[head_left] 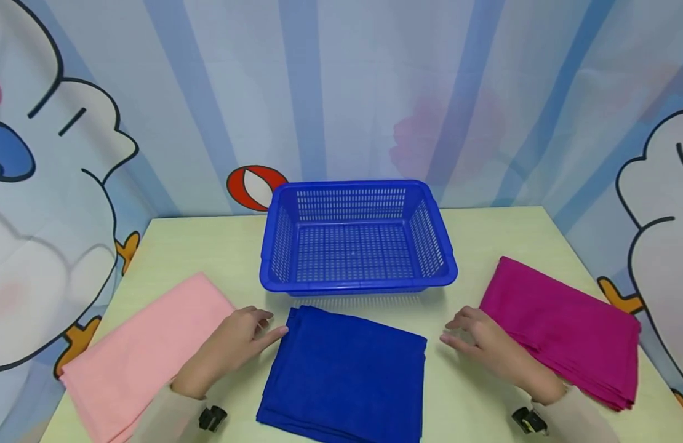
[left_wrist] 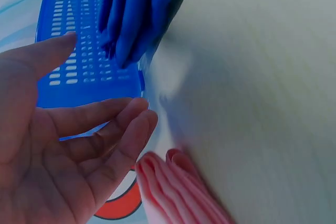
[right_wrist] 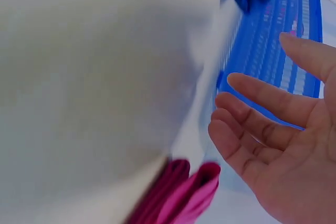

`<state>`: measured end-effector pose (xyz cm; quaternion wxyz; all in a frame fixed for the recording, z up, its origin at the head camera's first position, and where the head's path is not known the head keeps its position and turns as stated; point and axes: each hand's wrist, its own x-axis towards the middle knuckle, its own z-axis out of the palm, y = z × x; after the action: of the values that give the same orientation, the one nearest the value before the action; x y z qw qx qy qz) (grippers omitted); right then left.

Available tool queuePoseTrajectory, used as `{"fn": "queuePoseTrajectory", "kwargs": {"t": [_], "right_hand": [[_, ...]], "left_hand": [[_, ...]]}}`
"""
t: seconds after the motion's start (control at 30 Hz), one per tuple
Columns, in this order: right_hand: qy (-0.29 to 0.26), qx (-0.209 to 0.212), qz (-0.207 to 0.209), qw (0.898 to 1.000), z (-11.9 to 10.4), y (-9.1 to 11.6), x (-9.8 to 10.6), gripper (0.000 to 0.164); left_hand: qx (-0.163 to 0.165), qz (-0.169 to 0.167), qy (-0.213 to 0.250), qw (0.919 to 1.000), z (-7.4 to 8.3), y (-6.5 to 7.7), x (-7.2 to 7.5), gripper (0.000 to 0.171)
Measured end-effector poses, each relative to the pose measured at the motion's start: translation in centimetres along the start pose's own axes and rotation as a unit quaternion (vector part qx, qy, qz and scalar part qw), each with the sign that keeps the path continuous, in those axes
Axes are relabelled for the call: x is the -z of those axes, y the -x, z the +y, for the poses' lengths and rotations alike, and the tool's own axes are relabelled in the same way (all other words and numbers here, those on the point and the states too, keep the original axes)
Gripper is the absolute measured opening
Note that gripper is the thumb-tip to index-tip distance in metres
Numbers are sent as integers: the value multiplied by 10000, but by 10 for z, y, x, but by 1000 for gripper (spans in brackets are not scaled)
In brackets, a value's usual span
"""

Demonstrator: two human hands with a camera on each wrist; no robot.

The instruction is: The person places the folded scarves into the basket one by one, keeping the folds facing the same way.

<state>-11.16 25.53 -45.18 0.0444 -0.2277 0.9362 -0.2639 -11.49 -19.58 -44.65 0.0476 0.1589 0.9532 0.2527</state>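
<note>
A folded blue cloth (head_left: pixel 344 375) lies on the table between both hands, its layered edge visible in the left wrist view. My left hand (head_left: pixel 236 344) hovers between it and a folded pink cloth (head_left: pixel 153 351), thumb toward the blue cloth's left edge; in the left wrist view the hand (left_wrist: pixel 79 145) holds nothing and its fingers are relaxed. On the other side, my right hand (head_left: pixel 491 347) is between the blue cloth and a folded magenta cloth (head_left: pixel 568 332). Its loosely bent fingers are bare of any object in the right wrist view, near the magenta cloth's folds (right_wrist: pixel 178 192).
Behind the blue cloth stands a blue plastic basket (head_left: pixel 352 288) with nothing inside. The pale yellow table (head_left: pixel 214 246) ends at a cartoon-printed curtain (head_left: pixel 352 92) at the back and sides. Small black devices (head_left: pixel 213 418) sit at the wrists.
</note>
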Motion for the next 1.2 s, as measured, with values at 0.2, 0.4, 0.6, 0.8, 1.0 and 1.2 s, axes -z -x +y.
{"fn": "queuePoseTrajectory", "kwargs": {"t": [0.2,0.4,0.6,0.8,1.0,1.2], "right_hand": [[25,51,-320,9995,-10,2,-13,25],[117,407,-106,9990,-15,7,-20,23],[103,381,-139,9991,-18,9,-24,25],[-229,173,-240,9993,-22,12,-29,28],[-956,-82,-480,9942,-27,13,-31,34],[-1800,-433,-604,9809,-28,13,-34,30]], "left_hand": [[26,-240,-14,9997,6,2,-4,48],[-2,-363,-38,9993,7,3,-10,42],[6,-392,-47,9992,9,4,-14,36],[-52,-377,-11,9993,9,3,-18,34],[-335,-366,-13,9988,9,1,-20,38],[-262,-513,249,9980,12,-1,-21,32]]}}
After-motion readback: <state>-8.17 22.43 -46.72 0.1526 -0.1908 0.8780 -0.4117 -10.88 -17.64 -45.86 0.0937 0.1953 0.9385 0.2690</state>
